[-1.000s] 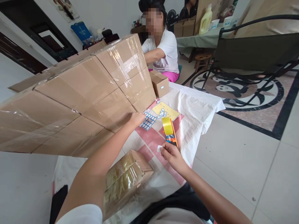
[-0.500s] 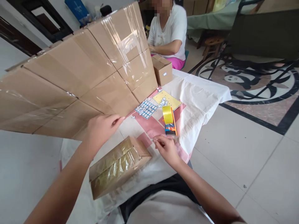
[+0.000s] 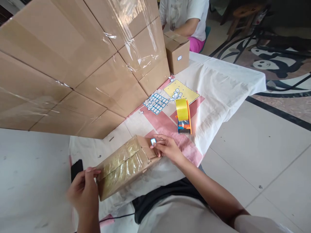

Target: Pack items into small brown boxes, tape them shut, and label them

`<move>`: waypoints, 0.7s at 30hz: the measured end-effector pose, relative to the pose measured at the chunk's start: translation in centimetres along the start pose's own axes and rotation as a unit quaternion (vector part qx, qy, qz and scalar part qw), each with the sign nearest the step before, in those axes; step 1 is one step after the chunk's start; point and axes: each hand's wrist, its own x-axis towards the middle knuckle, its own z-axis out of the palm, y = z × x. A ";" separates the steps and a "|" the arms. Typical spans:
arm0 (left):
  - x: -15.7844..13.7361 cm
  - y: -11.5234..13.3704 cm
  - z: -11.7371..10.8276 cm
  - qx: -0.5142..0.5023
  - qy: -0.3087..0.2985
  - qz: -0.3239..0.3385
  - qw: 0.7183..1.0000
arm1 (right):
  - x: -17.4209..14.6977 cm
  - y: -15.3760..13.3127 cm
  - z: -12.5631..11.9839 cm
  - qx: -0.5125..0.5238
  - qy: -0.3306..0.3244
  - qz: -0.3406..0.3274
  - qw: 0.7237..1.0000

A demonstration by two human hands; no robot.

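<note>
A long cardboard box [image 3: 123,165], its top covered with shiny yellowish tape, lies on the cloth in front of me. At its left end is my left hand [image 3: 85,186], thumb and fingertips closed against the box's corner. My right hand [image 3: 167,147] is at the opposite end, pinching a small white sticker with a blue border [image 3: 153,141] close to the box's end face. Beyond that hand stands a tape dispenser [image 3: 184,116] with a yellow roll and orange frame. Sheets of similar stickers [image 3: 156,103] lie behind.
Stacked cardboard boxes [image 3: 97,71] form a wall along the table's far left. A yellow sheet [image 3: 188,90] holds loose white pieces. Past it stands a smaller box [image 3: 179,56] with a sticker, beside a seated person [image 3: 194,19]. A black phone-like object [image 3: 76,169] lies at the left edge.
My left hand has come down from above the cloth to the box's left end. My right hand has moved left to the box's right end with the sticker. The view has tilted downward.
</note>
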 end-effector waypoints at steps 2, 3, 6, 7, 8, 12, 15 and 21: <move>-0.4 0.3 0.5 -0.018 0.018 -0.017 1.000 | 0.1 -0.5 0.0 -0.002 -0.001 0.036 0.999; -0.4 0.4 0.6 -0.018 0.021 -0.022 0.999 | 0.1 -0.7 0.1 -0.004 0.000 0.049 0.999; -0.4 0.7 0.6 -0.008 0.022 -0.021 1.000 | 0.1 -1.4 0.2 -0.025 0.006 0.077 0.997; -0.4 0.7 0.6 -0.003 0.021 -0.018 1.000 | 0.2 -1.5 0.3 -0.031 0.007 0.086 0.996; -0.4 0.7 0.5 0.000 0.022 -0.017 1.000 | 0.3 -1.5 0.3 -0.033 0.005 0.096 0.995; -0.5 0.9 0.4 0.013 0.028 -0.028 0.999 | 0.6 -0.9 0.7 -0.030 0.007 0.133 0.991; -0.6 1.1 0.5 0.020 0.030 -0.033 0.999 | 0.6 -0.4 1.0 -0.076 0.027 0.105 0.991; -0.6 0.8 0.6 0.018 0.039 -0.028 0.999 | 0.3 0.0 1.7 -0.185 0.058 -0.002 0.981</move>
